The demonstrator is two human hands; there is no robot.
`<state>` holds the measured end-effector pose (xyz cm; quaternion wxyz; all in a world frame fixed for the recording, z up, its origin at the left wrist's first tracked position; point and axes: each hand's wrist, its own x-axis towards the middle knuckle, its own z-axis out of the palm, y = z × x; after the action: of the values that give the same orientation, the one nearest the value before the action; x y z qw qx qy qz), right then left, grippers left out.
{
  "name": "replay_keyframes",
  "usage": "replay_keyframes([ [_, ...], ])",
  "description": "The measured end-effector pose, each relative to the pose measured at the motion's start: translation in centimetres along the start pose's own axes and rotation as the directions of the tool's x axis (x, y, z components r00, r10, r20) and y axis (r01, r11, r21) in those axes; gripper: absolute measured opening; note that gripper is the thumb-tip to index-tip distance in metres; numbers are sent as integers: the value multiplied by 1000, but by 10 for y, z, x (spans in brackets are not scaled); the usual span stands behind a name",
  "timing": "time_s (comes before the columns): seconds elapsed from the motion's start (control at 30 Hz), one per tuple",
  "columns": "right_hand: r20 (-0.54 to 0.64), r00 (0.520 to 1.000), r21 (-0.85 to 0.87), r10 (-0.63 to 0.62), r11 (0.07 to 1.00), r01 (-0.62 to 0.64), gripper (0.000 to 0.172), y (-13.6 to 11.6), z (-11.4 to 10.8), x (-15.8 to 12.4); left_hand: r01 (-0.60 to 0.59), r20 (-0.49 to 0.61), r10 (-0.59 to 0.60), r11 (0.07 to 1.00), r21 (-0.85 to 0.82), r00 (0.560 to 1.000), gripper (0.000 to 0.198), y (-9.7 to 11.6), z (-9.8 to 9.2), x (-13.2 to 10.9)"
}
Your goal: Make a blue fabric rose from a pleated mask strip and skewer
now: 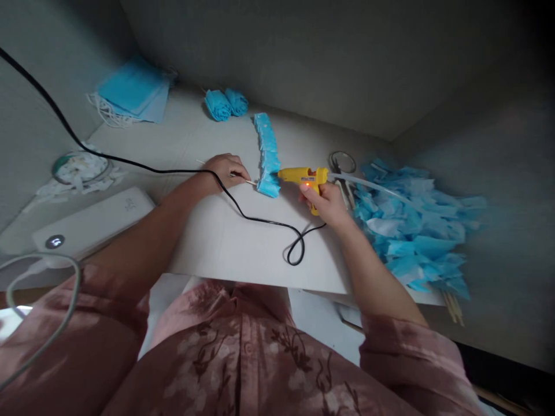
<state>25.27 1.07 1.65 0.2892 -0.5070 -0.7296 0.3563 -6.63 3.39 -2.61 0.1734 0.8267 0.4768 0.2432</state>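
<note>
My right hand (324, 201) is wrapped round the handle of a yellow glue gun (299, 174), whose small light glows orange. A clear glue stick (368, 185) sticks out of its back. The nozzle meets the right edge of a pleated light-blue strip (266, 147) lying on the table. In my left hand (228, 169) a thin wooden stick (250, 182) is pinched, its tip at the near end of the strip. Whether the stick touches the strip I cannot tell.
Two blue fabric roses (225, 104) and a stack of blue face masks (132, 89) lie at the back. Blue scraps (416, 219) pile up on the right beside scissors (344, 164). A white power bank (95, 222) rests left. A black cord (160, 171) crosses over my left hand.
</note>
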Motion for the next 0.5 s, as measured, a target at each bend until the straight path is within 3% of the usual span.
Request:
replay_keyframes([
  [0.5, -16, 1000, -38, -21, 999, 20, 61, -1, 4, -1, 4, 0, -4, 1000, -10, 1000, 20, 2, -1, 0],
])
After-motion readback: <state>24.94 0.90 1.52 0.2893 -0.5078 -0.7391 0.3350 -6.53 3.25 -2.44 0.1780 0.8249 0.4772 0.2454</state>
